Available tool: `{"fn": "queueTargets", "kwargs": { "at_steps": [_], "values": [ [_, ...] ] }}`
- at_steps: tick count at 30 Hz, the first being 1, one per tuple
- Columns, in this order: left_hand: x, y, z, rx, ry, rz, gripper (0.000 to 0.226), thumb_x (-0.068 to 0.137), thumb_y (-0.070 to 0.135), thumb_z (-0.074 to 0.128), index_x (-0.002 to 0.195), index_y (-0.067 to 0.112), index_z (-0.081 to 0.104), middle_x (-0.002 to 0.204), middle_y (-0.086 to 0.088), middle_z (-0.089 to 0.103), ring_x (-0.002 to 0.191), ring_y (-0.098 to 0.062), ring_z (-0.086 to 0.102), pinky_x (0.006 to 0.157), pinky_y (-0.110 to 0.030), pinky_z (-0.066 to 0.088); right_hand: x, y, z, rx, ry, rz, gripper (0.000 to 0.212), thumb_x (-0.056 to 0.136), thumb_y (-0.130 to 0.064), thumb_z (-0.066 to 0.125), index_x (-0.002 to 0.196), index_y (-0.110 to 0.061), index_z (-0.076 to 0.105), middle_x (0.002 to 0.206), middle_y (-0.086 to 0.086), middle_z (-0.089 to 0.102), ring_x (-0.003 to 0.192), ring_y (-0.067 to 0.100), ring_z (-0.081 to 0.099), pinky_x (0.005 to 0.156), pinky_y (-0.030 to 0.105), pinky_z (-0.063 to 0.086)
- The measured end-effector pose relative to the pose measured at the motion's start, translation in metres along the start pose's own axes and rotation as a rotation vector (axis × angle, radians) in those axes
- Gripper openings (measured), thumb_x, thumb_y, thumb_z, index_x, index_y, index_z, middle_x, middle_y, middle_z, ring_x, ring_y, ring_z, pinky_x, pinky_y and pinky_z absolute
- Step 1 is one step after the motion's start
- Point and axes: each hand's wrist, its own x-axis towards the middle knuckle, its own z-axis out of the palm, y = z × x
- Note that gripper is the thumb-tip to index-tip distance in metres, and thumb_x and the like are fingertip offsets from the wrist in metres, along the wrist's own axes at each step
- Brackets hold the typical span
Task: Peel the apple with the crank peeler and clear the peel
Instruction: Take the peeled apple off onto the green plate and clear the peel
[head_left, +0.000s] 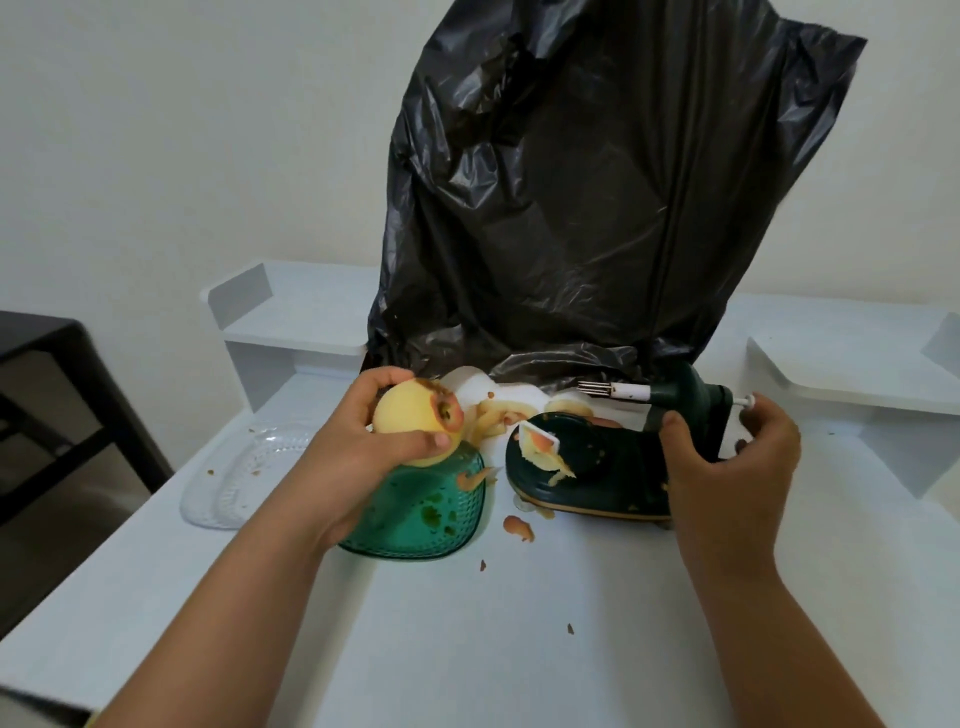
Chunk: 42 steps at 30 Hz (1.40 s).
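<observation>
- The pale yellow peeled apple sits in your left hand, fingers and thumb curled round it; it is off the peeler and held above the green textured plastic bowl. A ring of red skin remains round its end.
- Your right hand clasps the upright body of the dark green crank peeler, fingers wrapped behind it near the white crank knob. Its metal prong fork is bare.
- Judged from this, the peeling itself looks done; clearing is what is left.
- Curls of red-and-yellow apple peel lie piled behind the bowl and peeler, a shred clings to the white blade holder, and loose scraps lie on the white worktop in front.
- The tall black plastic rubbish bag stands just behind the peel heap, its mouth not visible from here.
- A clear plastic tray lies left of the bowl, out of your way.
- Both hands are occupied, so you would need to free one before gathering peel.
</observation>
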Motion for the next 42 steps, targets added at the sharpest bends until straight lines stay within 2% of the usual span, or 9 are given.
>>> {"fn": "queueTargets", "kwargs": {
  "at_steps": [5,9,14,19,24,29,33,38,42],
  "values": [
    [-0.017,0.0,-0.01,0.478,0.15,0.083,0.074,0.039,0.053,0.085,0.1,0.048,0.044,0.096,0.019,0.057,0.078,-0.006,0.062,0.053,-0.018,0.048,-0.005,-0.004,0.002,0.007,0.015,-0.049,0.073,0.077,-0.034,0.072,0.138,-0.011,0.037,0.14,0.007,0.04,0.133,0.021,0.035,0.104,0.02,0.028],
    [-0.025,-0.006,-0.01,0.675,0.131,0.113,0.069,0.044,0.053,0.083,0.093,0.04,0.037,0.096,0.015,0.052,0.079,-0.007,0.057,0.055,-0.025,0.044,-0.01,-0.014,-0.002,0.003,0.069,-0.244,0.065,0.08,-0.021,0.072,0.134,-0.005,0.041,0.138,0.015,0.043,0.131,0.026,0.039,0.109,0.043,0.035],
    [-0.033,-0.015,-0.009,0.719,0.033,0.139,0.068,0.056,0.052,0.082,0.106,0.047,0.036,0.102,0.023,0.052,0.086,0.004,0.054,0.064,-0.019,0.043,-0.016,-0.025,-0.005,-0.017,0.109,-0.521,0.032,0.084,-0.01,0.063,0.111,0.005,0.056,0.116,0.028,0.054,0.114,0.035,0.048,0.099,0.017,0.03],
    [-0.033,-0.015,-0.009,0.834,-0.012,0.159,0.061,0.064,0.053,0.076,0.11,0.05,0.037,0.102,0.028,0.049,0.093,0.014,0.045,0.067,-0.012,0.034,-0.026,-0.03,-0.001,0.03,0.016,-0.641,0.015,0.086,-0.008,0.058,0.094,0.004,0.06,0.097,0.009,0.053,0.094,0.029,0.051,0.088,0.029,0.039],
    [-0.031,-0.008,-0.013,0.837,0.005,0.078,0.051,0.065,0.055,0.073,0.102,0.047,0.039,0.106,0.029,0.043,0.09,0.01,0.047,0.068,-0.018,0.04,-0.042,-0.035,0.005,0.118,-0.247,-0.606,0.015,0.085,-0.015,0.058,0.09,-0.001,0.056,0.085,0.002,0.05,0.076,0.012,0.049,0.074,0.013,0.039],
    [-0.032,0.001,-0.005,0.919,0.024,0.11,0.05,0.07,0.052,0.069,0.112,0.038,0.045,0.112,0.022,0.044,0.106,-0.006,0.045,0.083,-0.027,0.04,-0.054,-0.028,0.018,0.013,-0.487,-0.448,0.04,0.075,-0.038,0.069,0.108,-0.023,0.052,0.093,-0.009,0.05,0.08,0.012,0.054,0.065,0.012,0.045],
    [-0.034,0.015,0.025,0.835,0.153,0.294,0.038,0.076,0.05,0.065,0.108,0.042,0.047,0.11,0.023,0.045,0.093,0.004,0.052,0.072,-0.017,0.04,-0.058,-0.02,0.024,-0.02,-0.514,-0.417,0.028,0.079,-0.037,0.069,0.102,-0.031,0.054,0.082,-0.014,0.054,0.075,0.011,0.057,0.062,0.013,0.048],
    [-0.034,0.015,0.075,0.682,0.018,0.402,0.036,0.081,0.029,0.069,0.11,0.044,0.053,0.109,0.023,0.05,0.098,0.007,0.053,0.073,-0.006,0.045,-0.059,-0.021,0.023,0.015,-0.526,-0.369,0.029,0.085,-0.022,0.073,0.097,-0.041,0.054,0.078,-0.018,0.064,0.076,0.002,0.064,0.061,0.007,0.048],
    [-0.027,0.008,0.09,0.606,0.049,0.422,0.033,0.082,0.017,0.07,0.104,0.04,0.062,0.104,0.02,0.054,0.089,0.003,0.058,0.07,-0.009,0.048,-0.057,-0.023,0.022,0.052,-0.495,-0.356,0.026,0.085,-0.015,0.072,0.091,-0.037,0.059,0.076,-0.016,0.065,0.073,0.002,0.065,0.061,0.007,0.047]
  ]
}}
